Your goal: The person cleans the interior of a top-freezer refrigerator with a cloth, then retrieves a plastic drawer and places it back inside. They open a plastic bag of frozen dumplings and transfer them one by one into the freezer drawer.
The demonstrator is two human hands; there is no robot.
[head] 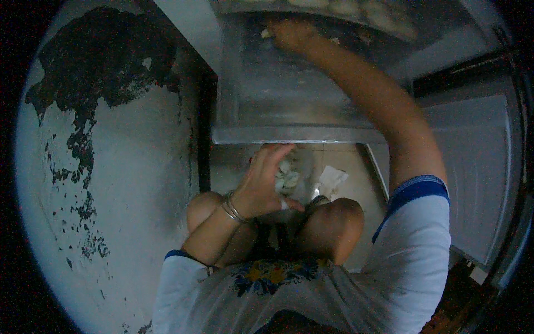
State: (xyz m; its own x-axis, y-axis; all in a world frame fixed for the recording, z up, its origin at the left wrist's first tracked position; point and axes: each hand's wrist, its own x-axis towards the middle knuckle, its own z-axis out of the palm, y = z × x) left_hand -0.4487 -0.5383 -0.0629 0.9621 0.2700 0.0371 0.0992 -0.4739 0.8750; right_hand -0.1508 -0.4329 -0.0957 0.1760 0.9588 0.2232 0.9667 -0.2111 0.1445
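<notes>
My right hand (292, 35) reaches deep into a clear plastic drawer (292, 134), its fingers drawn together. A small whitish piece (265, 33) shows at the fingertips; dimness and blur hide what it is. Lower down, between my knees and the drawer's front, my left hand (265, 181) curves around the side of a see-through container (308, 169). Pale, greenish-white pieces (287, 174) lie in that container. My left thumb has a white band around it, and bracelets circle the wrist.
Several pale rounded things (346, 6) sit on a shelf above the drawer. An open appliance door (467, 167) stands at right. At left rises a wall (125, 179) with dark peeling patches. A white paper-like sheet (332, 179) lies on the tiled floor (354, 167).
</notes>
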